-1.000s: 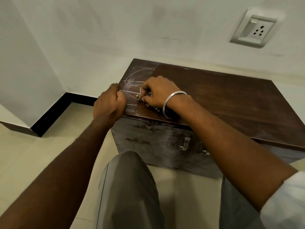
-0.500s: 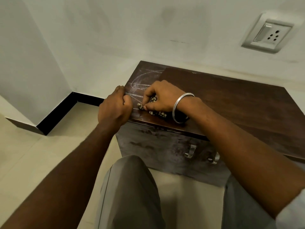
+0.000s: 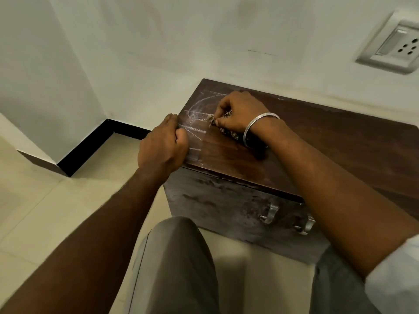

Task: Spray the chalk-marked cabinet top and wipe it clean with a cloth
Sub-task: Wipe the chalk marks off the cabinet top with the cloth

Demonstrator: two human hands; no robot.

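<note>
Off-white plastered walls (image 3: pixel 158 41) meet a beige tiled floor (image 3: pixel 34 211) along a black skirting (image 3: pixel 90 143), with a white socket plate (image 3: pixel 392 46) mounted upper right.

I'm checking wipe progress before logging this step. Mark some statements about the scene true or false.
1. The right hand holds a patterned cloth against the cabinet top. True.
2. Chalk marks show at the top's left end. True.
3. A spray bottle stands on the cabinet top. False: no bottle is in view.
4. The bracelet sits on the left wrist. False: it is on the right wrist.
</note>
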